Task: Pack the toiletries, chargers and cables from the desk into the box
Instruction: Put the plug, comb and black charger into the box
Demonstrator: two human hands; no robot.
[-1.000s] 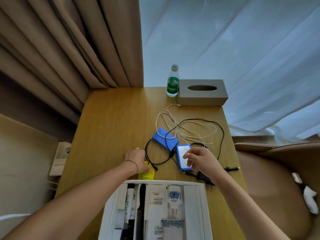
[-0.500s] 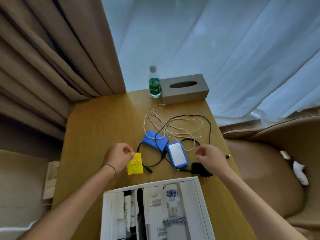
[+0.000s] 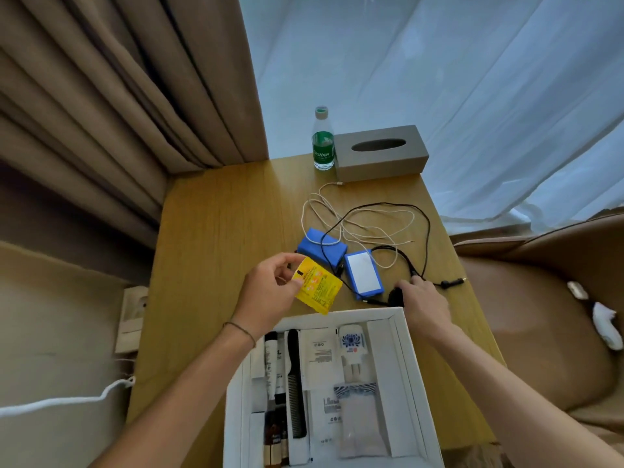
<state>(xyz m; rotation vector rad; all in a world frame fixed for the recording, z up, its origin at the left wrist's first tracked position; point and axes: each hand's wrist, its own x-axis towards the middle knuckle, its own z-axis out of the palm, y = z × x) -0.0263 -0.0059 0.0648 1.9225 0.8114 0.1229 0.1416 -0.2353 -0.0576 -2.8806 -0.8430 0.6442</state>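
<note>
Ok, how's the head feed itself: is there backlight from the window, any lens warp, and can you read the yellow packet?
Head view: daylight through the sheer curtain is bright, yet the desk stays evenly lit. Wide-angle warp bends the brown curtain and desk edges. The yellow sachet in the left hand is in focus, but its print is too small to read. The right hand covers a black plug.

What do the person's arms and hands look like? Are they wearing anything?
Both arms are bare, with no sleeves showing. The left hand has a thin dark band around its wrist. The right hand wears nothing: no rings, watch or gloves show.
</note>
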